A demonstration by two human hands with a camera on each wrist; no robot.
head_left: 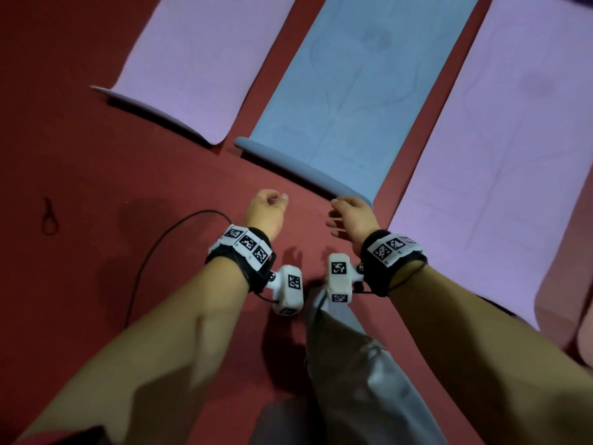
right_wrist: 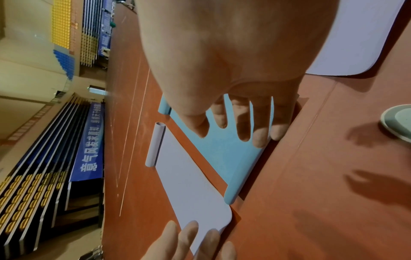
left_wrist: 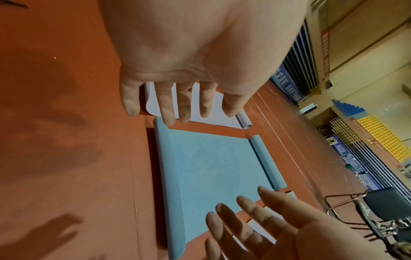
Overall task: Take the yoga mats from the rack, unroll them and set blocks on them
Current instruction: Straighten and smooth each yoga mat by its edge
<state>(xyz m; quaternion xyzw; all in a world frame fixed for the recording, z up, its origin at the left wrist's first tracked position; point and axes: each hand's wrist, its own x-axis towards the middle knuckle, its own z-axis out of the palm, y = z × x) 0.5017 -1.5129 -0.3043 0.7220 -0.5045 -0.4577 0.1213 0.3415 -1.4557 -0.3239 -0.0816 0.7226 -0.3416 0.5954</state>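
Reaching: both bare hands hang low over the red floor (head_left: 96,139), just short of the near end of the blue mat (head_left: 337,101)
Left hand (head_left: 266,210): fingers apart and fairly straight in the left wrist view, loosely bent in the head view; holding nothing, over bare floor beside the blue mat's near left corner
Right hand (head_left: 351,216): fingers spread and straight, holding nothing; it sits at the near right corner of the blue mat, and I cannot tell whether the fingertips touch the curled edge
Blue mat: unrolled flat on the floor, its near edge curling up and its far end still curled into a small roll
Left purple mat (head_left: 199,62): unrolled beside the blue one, a strip of floor between them
Right purple mat (head_left: 513,149): unrolled on the other side of the blue mat, apart from it
Black cable (head_left: 150,255): loops across the floor from the left wrist band
Chair (left_wrist: 382,207): stands off the mats, well apart from the hands
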